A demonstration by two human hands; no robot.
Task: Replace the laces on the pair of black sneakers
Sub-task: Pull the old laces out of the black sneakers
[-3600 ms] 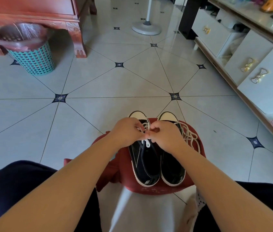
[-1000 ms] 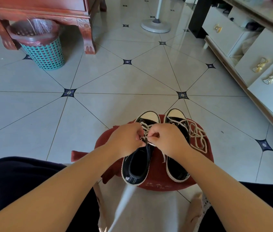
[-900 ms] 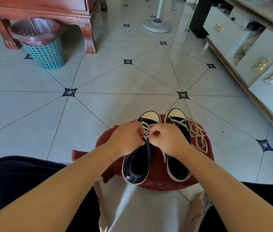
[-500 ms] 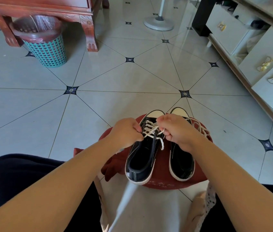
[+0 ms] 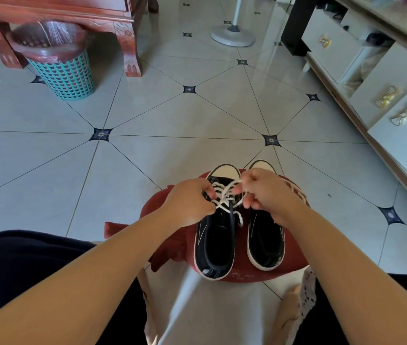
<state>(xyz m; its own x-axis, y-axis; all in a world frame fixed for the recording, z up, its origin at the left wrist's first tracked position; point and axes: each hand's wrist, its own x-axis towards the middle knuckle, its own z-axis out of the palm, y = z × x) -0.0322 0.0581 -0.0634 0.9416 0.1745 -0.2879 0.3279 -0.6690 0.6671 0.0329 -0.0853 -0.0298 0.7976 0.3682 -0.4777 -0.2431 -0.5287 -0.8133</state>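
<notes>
Fingers (image 5: 209,193) of our left hand (image 5: 187,204) and our right hand (image 5: 266,192) are curled, each pinching the white lace (image 5: 224,199) above the left sneaker (image 5: 213,247). It sits beside the right sneaker (image 5: 266,245) on a red cushion (image 5: 294,266) on the pale tiled floor (image 5: 147,115). Both toes point away from us, long axes running front to back. A teal basket (image 5: 64,75) stands far left, and white drawers (image 5: 401,135) line the right.

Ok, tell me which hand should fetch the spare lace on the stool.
Right. The spare lace lies on the red stool just beyond the right hand, beside the unlaced sneaker. The left hand is across the other sneaker, holding its white lace, so it would have to cross over.
</notes>
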